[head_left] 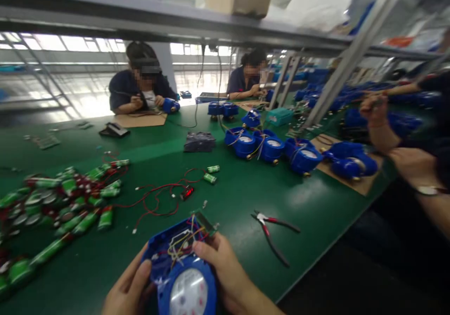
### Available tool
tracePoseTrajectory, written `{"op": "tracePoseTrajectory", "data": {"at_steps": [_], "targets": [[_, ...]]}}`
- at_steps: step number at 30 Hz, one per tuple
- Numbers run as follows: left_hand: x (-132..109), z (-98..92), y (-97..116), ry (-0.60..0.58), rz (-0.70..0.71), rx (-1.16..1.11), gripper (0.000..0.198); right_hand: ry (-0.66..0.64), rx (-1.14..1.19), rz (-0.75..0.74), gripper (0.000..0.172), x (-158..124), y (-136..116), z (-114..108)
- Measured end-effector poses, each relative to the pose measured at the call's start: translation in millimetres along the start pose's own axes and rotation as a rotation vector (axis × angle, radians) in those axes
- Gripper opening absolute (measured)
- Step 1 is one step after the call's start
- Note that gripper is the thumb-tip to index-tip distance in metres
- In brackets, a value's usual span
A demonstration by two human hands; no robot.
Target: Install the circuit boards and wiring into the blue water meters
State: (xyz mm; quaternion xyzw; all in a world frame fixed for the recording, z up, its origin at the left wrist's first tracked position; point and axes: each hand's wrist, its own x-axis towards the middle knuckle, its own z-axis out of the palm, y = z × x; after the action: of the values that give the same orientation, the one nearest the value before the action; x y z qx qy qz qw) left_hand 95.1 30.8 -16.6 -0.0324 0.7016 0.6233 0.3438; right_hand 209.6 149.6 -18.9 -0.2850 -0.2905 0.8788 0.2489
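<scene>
I hold a blue water meter low in front of me, over the near edge of the green table. Its housing is open and shows coloured wires and a small circuit board; a round dial faces me. My left hand grips the meter's left side with the thumb on the housing. My right hand wraps the right side, fingers curled over the wires. Red-handled pliers lie on the table just right of my hands.
A heap of green batteries with red leads lies at left. Loose red wires and two batteries sit ahead. Several blue meters line the right side. Two people work across the table; another person's arms reach in at right.
</scene>
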Motion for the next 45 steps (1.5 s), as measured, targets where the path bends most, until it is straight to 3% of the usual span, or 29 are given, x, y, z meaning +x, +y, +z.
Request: {"op": "tracePoseTrajectory", "data": {"at_steps": [4, 12, 16, 24, 27, 32, 37, 40, 45], "targets": [[4, -6.0, -5, -0.046, -0.049, -0.107, 0.085, -0.042, -0.027, 0.052, 0.051, 1, -8, -1], [-4, -2.2, 10, -0.208, -0.037, -0.181, 0.071, -0.047, -0.088, 0.076, 0.046, 1, -12, 1], [-2, -5.3, 14, -0.203, -0.031, -0.214, 0.069, -0.076, -0.100, 0.037, 0.050, 0, -16, -5], [1, -8.2, 21, -0.205, 0.001, -0.239, 0.073, 0.133, -0.316, -0.120, 0.061, 12, -40, -12], [0, -9.2, 22, -0.223, -0.007, -0.216, 0.071, 0.087, -0.264, -0.179, 0.057, 16, -53, 1], [-4, -15.0, 26, -0.271, -0.007, -0.123, 0.065, -0.096, -0.295, -0.168, 0.053, 9, -70, 31], [-16, -21.3, 44, -0.198, 0.225, -0.062, 0.061, -0.203, -0.392, -0.160, 0.049, 4, -75, 46], [-29, -19.7, 59, -0.245, 0.382, -0.081, 0.064, -0.230, -0.414, -0.154, 0.046, 4, -76, 50], [-47, -5.0, 77, -0.369, 0.380, -0.083, 0.087, -0.260, -0.405, -0.160, 0.042, 3, -74, 54]]}}
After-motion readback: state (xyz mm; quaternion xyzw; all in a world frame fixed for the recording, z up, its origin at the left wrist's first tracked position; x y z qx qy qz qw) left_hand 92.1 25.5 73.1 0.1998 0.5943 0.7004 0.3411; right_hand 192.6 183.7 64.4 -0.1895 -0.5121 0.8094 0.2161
